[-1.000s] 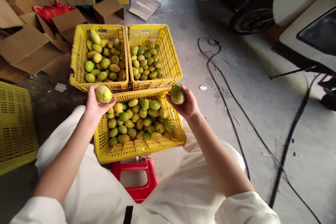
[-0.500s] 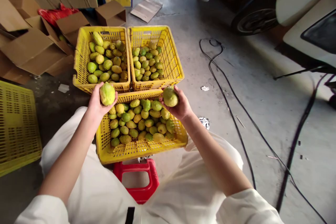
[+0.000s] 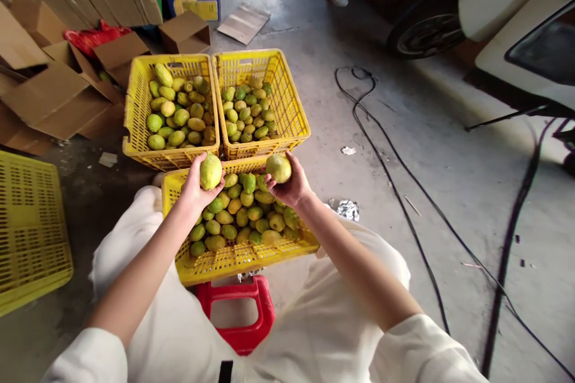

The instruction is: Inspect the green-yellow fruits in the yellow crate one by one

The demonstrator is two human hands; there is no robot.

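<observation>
One oval yellow-green fruit (image 3: 211, 171) is sitting in the left hand (image 3: 196, 187), one rounder yellow-green fruit (image 3: 278, 168) in the right hand (image 3: 294, 184); both hands are cupping them over the near yellow plastic crate (image 3: 251, 258); they're looking firm, light, perhaps slippery; wrapping their middles is seeming safest.
</observation>
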